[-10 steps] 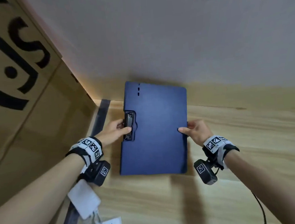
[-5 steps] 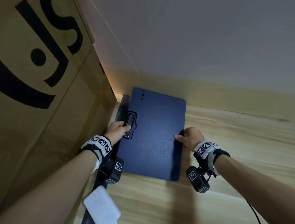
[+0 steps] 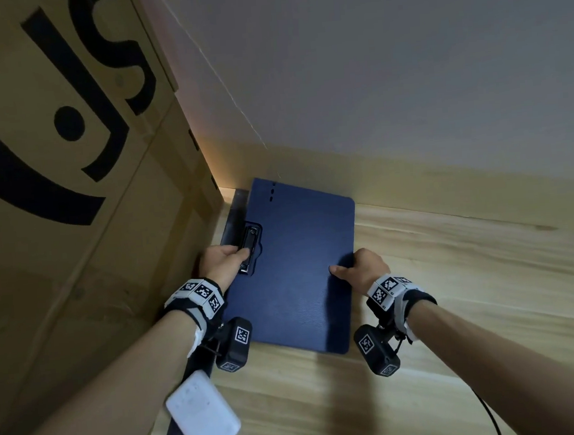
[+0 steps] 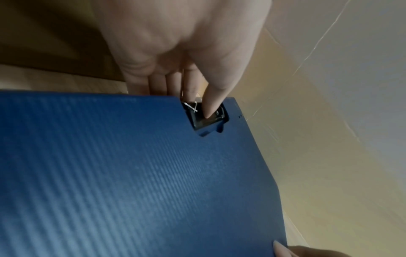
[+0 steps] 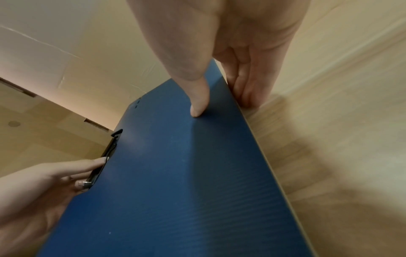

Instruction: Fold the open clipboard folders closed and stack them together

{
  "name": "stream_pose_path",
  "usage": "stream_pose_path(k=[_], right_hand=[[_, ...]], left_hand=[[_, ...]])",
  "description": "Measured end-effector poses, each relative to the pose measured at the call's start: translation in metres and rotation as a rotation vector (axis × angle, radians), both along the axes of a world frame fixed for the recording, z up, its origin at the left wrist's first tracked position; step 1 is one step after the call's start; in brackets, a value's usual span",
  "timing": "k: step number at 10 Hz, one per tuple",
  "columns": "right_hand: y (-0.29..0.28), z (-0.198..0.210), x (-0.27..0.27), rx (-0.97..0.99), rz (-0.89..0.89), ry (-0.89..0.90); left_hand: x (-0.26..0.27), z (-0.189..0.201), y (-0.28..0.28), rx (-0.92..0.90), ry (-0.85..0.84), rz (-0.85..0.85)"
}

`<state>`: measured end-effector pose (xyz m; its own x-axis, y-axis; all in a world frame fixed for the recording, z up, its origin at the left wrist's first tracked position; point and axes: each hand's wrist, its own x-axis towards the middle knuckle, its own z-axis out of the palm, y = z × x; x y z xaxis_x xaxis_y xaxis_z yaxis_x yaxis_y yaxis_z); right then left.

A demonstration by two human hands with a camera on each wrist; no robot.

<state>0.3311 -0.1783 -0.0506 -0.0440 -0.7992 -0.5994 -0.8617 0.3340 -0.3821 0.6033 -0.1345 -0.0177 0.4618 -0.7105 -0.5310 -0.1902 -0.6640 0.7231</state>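
Note:
A closed dark blue clipboard folder (image 3: 296, 268) lies flat near the back left corner of the wooden table (image 3: 454, 272), against the wall. Its black clip (image 3: 249, 247) sits on the left edge. My left hand (image 3: 225, 261) grips that edge, thumb on the clip (image 4: 205, 118) and fingers under the folder (image 4: 131, 173). My right hand (image 3: 363, 268) pinches the right edge, thumb on top of the folder (image 5: 186, 173) and fingers beneath. Whether other folders lie underneath is hidden.
A large cardboard box (image 3: 71, 200) with black lettering stands close on the left. A dark metal strip (image 3: 236, 218) runs along the table's left edge beside it. A white power bank (image 3: 203, 419) hangs by my left forearm. Bare tabletop stretches to the right and front.
Both hands have carried the folder left and back toward the corner by the box and lowered it onto the table. Their hold on it is the same.

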Motion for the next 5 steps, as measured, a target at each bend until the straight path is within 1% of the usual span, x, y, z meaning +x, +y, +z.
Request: stream_pose_path(k=[1,2,3,4,5], right_hand=[[0.003,0.003,0.001,-0.008,0.003,0.003],[0.005,0.005,-0.001,-0.006,-0.01,-0.033],[0.008,0.011,-0.006,-0.001,-0.047,-0.126],[0.01,0.013,-0.017,-0.012,-0.111,-0.273],[0.013,0.012,-0.035,-0.035,-0.188,-0.338]], left_hand=[[-0.003,0.001,0.0,0.007,0.004,0.035],[-0.007,0.001,0.0,0.009,0.005,0.034],[-0.009,0.008,0.0,0.027,0.037,0.028],[-0.016,0.013,0.0,0.008,0.014,0.014],[-0.027,0.029,0.003,-0.032,-0.102,0.056]])
